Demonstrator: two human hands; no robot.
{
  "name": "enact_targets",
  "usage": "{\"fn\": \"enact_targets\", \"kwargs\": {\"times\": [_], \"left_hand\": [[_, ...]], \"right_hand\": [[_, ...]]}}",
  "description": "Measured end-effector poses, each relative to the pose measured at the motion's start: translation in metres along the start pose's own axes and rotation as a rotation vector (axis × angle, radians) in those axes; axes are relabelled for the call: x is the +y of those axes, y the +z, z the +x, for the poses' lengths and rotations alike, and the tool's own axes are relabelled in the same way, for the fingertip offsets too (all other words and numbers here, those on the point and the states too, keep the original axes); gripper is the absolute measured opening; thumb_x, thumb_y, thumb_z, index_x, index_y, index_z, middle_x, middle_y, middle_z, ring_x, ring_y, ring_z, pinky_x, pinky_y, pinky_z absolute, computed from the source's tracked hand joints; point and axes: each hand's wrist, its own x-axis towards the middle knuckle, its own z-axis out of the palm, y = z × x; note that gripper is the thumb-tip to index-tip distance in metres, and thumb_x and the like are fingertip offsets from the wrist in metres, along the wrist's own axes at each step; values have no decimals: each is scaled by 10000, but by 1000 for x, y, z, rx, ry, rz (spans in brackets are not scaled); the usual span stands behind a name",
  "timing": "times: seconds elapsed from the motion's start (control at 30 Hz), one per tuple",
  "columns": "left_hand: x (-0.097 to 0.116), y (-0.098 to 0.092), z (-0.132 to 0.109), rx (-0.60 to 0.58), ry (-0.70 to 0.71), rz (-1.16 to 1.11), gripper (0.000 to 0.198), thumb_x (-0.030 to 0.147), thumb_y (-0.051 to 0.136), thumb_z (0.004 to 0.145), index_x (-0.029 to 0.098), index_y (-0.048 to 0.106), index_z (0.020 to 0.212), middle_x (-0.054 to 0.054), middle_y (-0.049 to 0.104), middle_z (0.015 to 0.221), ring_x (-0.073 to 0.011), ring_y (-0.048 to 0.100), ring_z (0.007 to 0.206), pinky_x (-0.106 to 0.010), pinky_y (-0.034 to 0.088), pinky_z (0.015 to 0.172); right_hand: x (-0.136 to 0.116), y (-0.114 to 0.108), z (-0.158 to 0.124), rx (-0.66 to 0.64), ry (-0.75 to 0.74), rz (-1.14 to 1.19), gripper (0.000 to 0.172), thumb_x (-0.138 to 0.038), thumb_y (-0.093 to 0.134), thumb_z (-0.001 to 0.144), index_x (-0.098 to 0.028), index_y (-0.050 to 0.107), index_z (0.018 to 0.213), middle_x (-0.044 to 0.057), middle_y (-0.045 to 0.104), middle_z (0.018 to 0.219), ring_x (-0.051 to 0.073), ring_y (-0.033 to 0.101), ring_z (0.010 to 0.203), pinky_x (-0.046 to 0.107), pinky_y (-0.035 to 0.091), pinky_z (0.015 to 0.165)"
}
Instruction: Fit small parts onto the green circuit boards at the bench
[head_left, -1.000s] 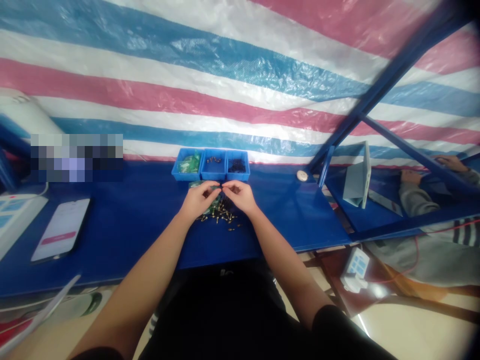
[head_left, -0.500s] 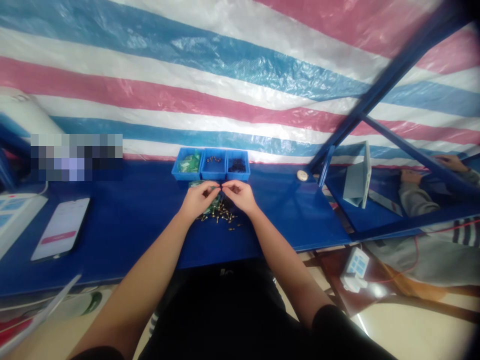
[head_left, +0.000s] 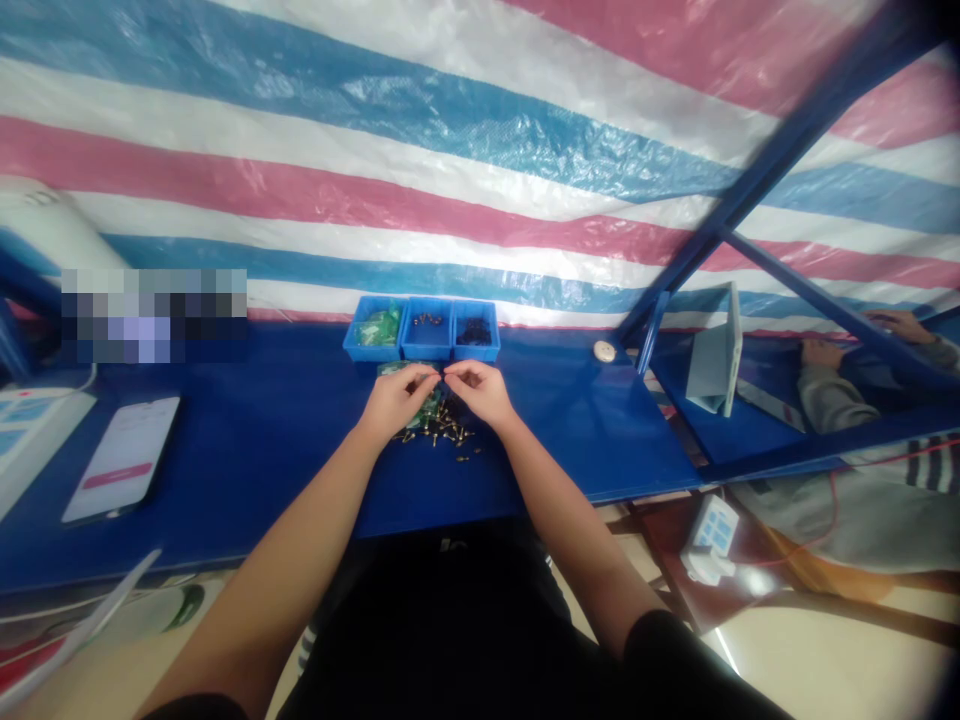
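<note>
My left hand (head_left: 399, 397) and my right hand (head_left: 481, 392) meet almost fingertip to fingertip over the blue table (head_left: 277, 430). Both are closed in a pinch; whatever sits between the fingertips is too small to name. Beneath them lies a loose pile of small brass-coloured parts with dark ends (head_left: 448, 430), partly covered by my hands. Some green pieces (head_left: 429, 410) show in the pile. Just beyond stand three joined blue bins: the left bin (head_left: 373, 353) has green pieces, the middle bin (head_left: 426, 352) a few small metal parts, the right bin (head_left: 477, 353) dark parts.
A phone (head_left: 124, 455) lies at the left beside a white power strip (head_left: 37, 430). A small round object (head_left: 604, 351) rests near the blue frame post (head_left: 652, 335). Past the frame are a tablet (head_left: 716, 365) and another person's hands (head_left: 821, 353). Striped sheeting (head_left: 450, 180) hangs behind.
Almost nothing differs. My fingertips have shifted very slightly; the arms, bins and pile stay in place.
</note>
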Motion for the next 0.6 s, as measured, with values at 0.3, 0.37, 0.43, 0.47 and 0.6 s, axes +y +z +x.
{"fn": "enact_targets", "kwargs": {"times": [0.3,0.37,0.43,0.47,0.6], "left_hand": [[0,0,-1,3,-3,-5,282,441,619,880,208,708,1011,24,638,647,-118,567,569,-233,458,615],[-1,1,-1,7,12,5,267,435,609,888,207,717,974,17,656,672,-119,581,586,-231,459,622],[-2,1,0,5,23,13,268,435,590,901,208,727,940,-3,702,757,-130,619,641,-236,471,654],[-2,1,0,-1,24,16,273,436,578,909,209,731,929,-9,718,795,-136,634,667,-239,476,671],[-2,2,0,4,1,14,293,457,595,895,218,731,996,1,708,746,-132,619,621,-239,479,653]], "right_hand": [[-1,0,0,-3,3,-20,256,-413,711,774,-191,720,900,48,727,849,155,652,716,295,542,697],[-1,0,0,-11,2,-21,258,-417,706,779,-193,721,905,47,728,854,154,652,714,295,542,698],[0,0,0,-16,1,-27,260,-418,703,782,-193,723,913,46,729,860,154,653,717,295,542,704],[1,0,0,-15,0,-30,262,-416,703,783,-193,723,917,47,729,862,154,654,720,295,543,707],[2,0,1,-3,22,-38,282,-429,711,769,-190,723,918,48,733,865,159,664,742,296,547,725]]}}
